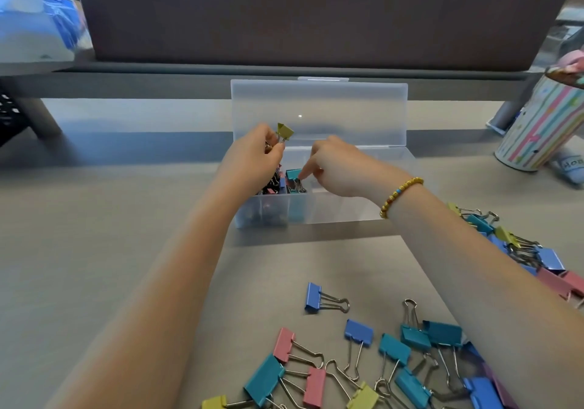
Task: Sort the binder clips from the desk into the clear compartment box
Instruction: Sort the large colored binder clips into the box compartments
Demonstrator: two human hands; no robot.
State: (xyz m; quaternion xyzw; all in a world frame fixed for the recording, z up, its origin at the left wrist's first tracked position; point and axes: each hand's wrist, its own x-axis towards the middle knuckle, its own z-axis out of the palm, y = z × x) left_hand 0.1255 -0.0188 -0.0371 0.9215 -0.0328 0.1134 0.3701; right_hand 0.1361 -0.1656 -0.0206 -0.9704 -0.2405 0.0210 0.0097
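The clear compartment box point(335, 212) stands open in the middle of the desk, its lid point(319, 108) upright behind it. My left hand point(252, 158) hovers over the box's left end and pinches a small yellow binder clip point(284, 131) by its wire handles. My right hand point(338, 165) reaches into the box, its index finger touching a teal clip point(294, 175) in the second compartment. Small dark and pink clips point(271, 187) fill the leftmost compartment. Several larger blue, teal, pink and yellow clips point(373, 361) lie loose on the desk in front.
More clips point(518, 247) are piled on the desk at the right, beyond my right forearm. A striped cylindrical tin point(543, 124) leans at the far right. A dark monitor point(316, 13) on a raised shelf runs along the back. A black object point(12, 117) sits at far left.
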